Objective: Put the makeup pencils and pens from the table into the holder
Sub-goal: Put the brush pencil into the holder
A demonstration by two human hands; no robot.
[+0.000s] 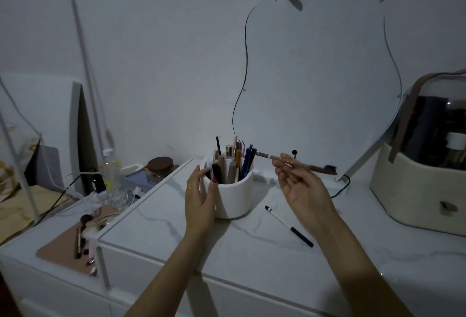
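A white round holder [233, 196] stands on the marble table top [252, 246], filled with several upright pencils and pens. My left hand [200, 196] grips the holder's left side, thumb on the rim. My right hand [301, 186] holds a brown makeup pencil [319, 167] level in its fingertips; the pencil's tip points left, close to the holder's upper right rim, and its brush end sticks out to the right. One white pen with a dark cap [288, 225] lies flat on the table, in front of and to the right of the holder.
A wavy-edged mirror [315, 84] leans against the wall behind the holder. A cream cosmetics case with a clear lid [423, 185] stands at the right. The lower shelf at the left holds a brown-lidded jar [160, 166], a bottle [111, 167], cables and brushes on a pink mat [63, 243].
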